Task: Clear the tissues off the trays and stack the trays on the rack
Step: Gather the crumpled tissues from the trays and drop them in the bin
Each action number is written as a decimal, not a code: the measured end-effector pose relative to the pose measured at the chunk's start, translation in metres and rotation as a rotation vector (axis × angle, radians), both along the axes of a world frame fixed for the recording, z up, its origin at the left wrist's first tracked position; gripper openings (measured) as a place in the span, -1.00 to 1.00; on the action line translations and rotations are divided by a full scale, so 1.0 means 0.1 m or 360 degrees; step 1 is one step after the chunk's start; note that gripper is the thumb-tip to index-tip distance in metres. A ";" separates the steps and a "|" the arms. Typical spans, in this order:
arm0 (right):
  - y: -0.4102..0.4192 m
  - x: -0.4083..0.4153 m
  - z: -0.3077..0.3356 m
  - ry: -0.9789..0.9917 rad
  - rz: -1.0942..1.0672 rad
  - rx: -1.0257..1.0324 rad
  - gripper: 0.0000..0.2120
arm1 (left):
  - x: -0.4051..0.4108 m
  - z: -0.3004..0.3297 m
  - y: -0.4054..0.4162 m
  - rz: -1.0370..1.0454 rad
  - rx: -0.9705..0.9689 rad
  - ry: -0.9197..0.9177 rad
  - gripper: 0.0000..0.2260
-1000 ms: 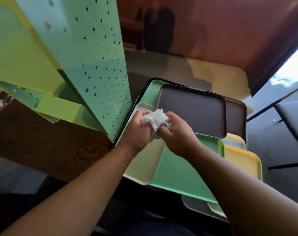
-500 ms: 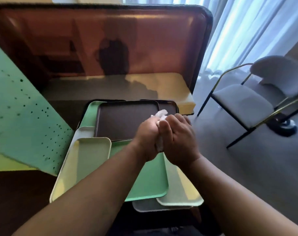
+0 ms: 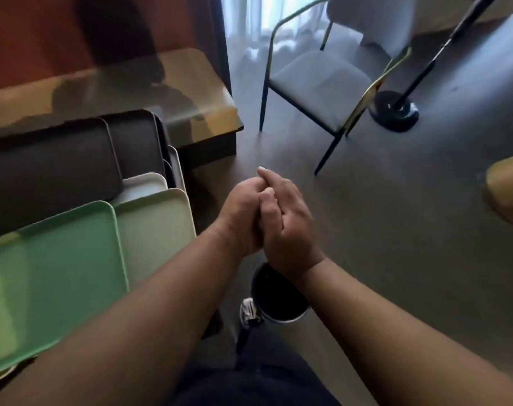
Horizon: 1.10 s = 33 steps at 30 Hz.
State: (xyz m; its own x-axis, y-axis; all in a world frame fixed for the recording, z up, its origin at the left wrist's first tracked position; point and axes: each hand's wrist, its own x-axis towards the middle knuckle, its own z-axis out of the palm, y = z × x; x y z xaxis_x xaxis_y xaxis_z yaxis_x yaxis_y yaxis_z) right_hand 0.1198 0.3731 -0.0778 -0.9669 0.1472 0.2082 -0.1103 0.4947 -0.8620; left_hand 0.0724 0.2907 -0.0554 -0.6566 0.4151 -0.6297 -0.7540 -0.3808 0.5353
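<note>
the grey floor (image 3: 395, 230) spreads wide to the right of the bench (image 3: 190, 83), with a grey chair (image 3: 316, 80) and a black lamp base (image 3: 394, 111) standing well apart from the bench's corner. on the bench the trays overlap: a dark brown tray (image 3: 44, 171) lies at the back, a green tray (image 3: 53, 273) in front of it, a pale tray (image 3: 158, 230) just beside the green one, its rim reaching out over the bench's right edge. a black bin (image 3: 278, 297) stands on the floor, near that edge and below the wrists. past the bench's right edge, over open floor, the left hand (image 3: 240, 218) and right hand (image 3: 287, 227) are pressed together, fingers curled round each other. no tissue shows between them, so i cannot tell whether either holds one.
</note>
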 end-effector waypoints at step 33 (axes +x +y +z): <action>1.24 0.51 -1.83 -0.1839 -0.0460 -0.0276 -0.28 | 0.78 -1.70 0.53 -0.0451 -0.1205 -0.0177 -0.41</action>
